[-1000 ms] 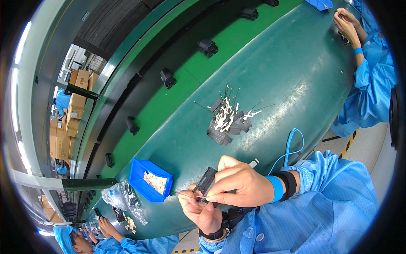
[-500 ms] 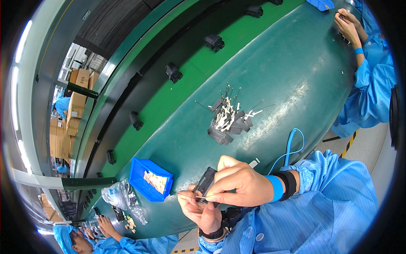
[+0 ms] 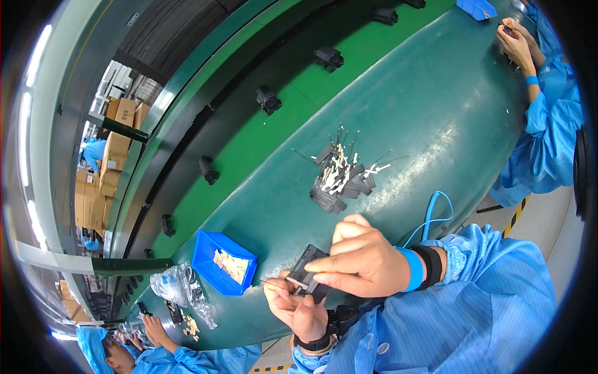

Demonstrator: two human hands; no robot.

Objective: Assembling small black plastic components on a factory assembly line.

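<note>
My left hand [image 3: 293, 306] is closed around the lower end of a black rectangular plastic housing [image 3: 309, 257], held tilted above the table. A thin dark wire [image 3: 269, 285] sticks out from it to the left, past my fingers. On the housing's face lies a short pale strip [image 3: 299, 282]. My right hand [image 3: 361, 260] has its thumb and forefinger pressed against the housing beside the strip; their tips hide part of it. Just left of my hands stands a blue bin [image 3: 249, 278] with small cream-coloured pieces [image 3: 230, 267] in it.
Farther along the green table [image 3: 430, 106] lies a pile of black parts [image 3: 328, 198] with white strips and thin wires. Behind runs a green conveyor [image 3: 283, 118] carrying several black units [image 3: 268, 100]. A coiled blue cord [image 3: 427, 215] is by my right sleeve. Co-workers' hands [image 3: 516, 47] work at both sides.
The pale strip that was between my right fingers now lies against the housing. My right fingers have moved up onto the housing's face. The conveyor units appear shifted slightly right.
</note>
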